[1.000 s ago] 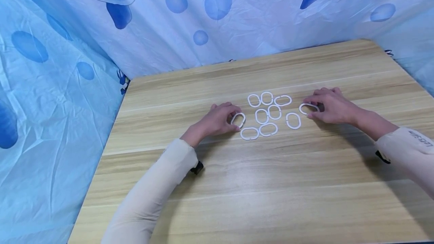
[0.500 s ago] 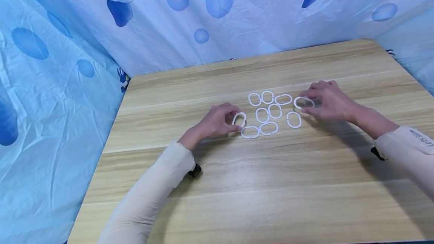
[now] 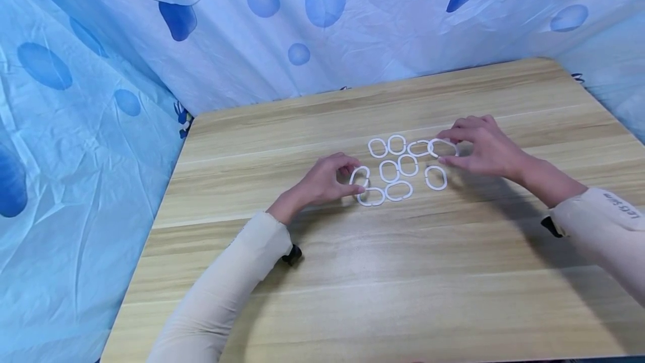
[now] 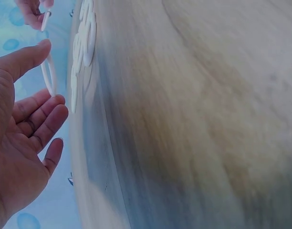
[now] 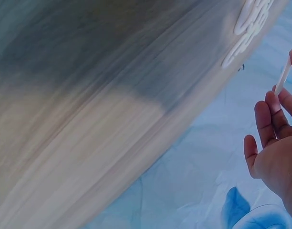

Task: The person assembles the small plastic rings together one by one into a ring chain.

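Note:
Between the thumb and fingers of my left hand (image 3: 327,179), a white oval shower curtain ring (image 4: 53,78) is pinched. In the left wrist view it stands edge-on, raised off the tabletop. My right hand (image 3: 487,147) pinches a second white curtain ring (image 5: 282,79) by thumb and fingertips, also above the table. Between the hands several more oval rings lie flat in a loose cluster, some touching; one ring (image 3: 435,189) lies apart on the right, below my right hand. The ring in my left hand overlaps a lower-left ring (image 3: 371,205) in the head view.
A wood-grain table (image 3: 383,296) spans the lower view, its far edge close to a blue curtain (image 3: 201,66) with a sea print. The curtain also hangs at the left and right sides. Black wrist bands (image 3: 292,255) show under the pale sleeves.
My right hand has lifted its ring and moved left and slightly away, towards the cluster. My left hand has shifted slightly right, its ring now raised. The other rings have stayed in place.

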A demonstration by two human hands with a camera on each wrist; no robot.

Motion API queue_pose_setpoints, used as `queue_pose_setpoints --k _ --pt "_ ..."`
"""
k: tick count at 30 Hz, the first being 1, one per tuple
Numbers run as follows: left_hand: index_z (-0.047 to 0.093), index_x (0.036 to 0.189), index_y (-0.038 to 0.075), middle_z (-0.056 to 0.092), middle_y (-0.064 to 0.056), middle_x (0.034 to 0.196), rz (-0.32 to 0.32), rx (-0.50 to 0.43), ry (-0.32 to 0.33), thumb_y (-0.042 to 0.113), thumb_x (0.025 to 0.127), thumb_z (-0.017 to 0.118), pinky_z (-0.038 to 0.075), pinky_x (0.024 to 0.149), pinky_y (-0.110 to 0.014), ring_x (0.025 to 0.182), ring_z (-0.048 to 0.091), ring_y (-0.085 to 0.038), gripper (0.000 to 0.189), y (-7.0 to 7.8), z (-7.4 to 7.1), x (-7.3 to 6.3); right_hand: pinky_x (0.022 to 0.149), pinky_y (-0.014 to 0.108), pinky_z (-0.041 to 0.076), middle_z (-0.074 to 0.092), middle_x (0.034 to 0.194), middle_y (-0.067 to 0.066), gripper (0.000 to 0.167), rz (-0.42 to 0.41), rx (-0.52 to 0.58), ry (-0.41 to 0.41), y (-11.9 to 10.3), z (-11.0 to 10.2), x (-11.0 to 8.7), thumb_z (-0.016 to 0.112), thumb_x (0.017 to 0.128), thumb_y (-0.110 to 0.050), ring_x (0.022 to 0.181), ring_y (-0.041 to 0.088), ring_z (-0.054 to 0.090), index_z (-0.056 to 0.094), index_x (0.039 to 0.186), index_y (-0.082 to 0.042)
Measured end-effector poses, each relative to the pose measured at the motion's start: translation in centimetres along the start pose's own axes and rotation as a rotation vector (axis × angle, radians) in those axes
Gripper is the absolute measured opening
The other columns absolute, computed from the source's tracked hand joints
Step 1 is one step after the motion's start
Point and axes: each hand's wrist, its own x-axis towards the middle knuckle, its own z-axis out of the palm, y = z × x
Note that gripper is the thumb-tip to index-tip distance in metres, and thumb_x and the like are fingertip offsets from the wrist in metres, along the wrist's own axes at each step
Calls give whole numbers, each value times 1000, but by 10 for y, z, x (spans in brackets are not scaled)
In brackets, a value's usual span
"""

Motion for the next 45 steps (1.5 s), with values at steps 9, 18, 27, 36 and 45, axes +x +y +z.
queue_pose_setpoints --k 9,18,27,36,45 --pt "64 118 5 62 -4 100 -51 -104 7 26 78 82 48 86 -26 92 58 -15 48 4 3 2 76 46 33 64 80 7 43 -84 -15 69 -14 9 14 83 68 -23 77 21 52 72 103 -2" --pt "64 118 5 62 -4 100 -67 -162 10 26 79 81 49 88 -34 93 59 -16 47 11 4 2 78 46 33 64 83 9 45 -152 28 123 -31 19 29 82 67 -22 82 26 54 71 106 -3" --pt "64 117 3 63 -7 99 -77 -232 26 23 79 81 50 86 -40 90 58 -17 46 13 4 5 76 44 33 64 83 8 43 -192 54 156 -43 25 37 80 70 -23 80 26 53 71 106 -2" --pt "65 118 4 63 -5 97 -97 -300 25 25 80 80 49 84 -38 89 57 -15 45 13 5 6 79 45 32 64 85 9 43 -196 94 145 -53 31 41 79 71 -23 84 26 54 70 108 -3" --pt "62 122 4 64 -9 103 -122 -364 8 29 83 76 47 81 -28 92 56 -16 48 17 3 7 81 47 34 65 86 10 46 -290 65 166 -65 40 46 73 77 -34 85 29 55 70 110 -3"
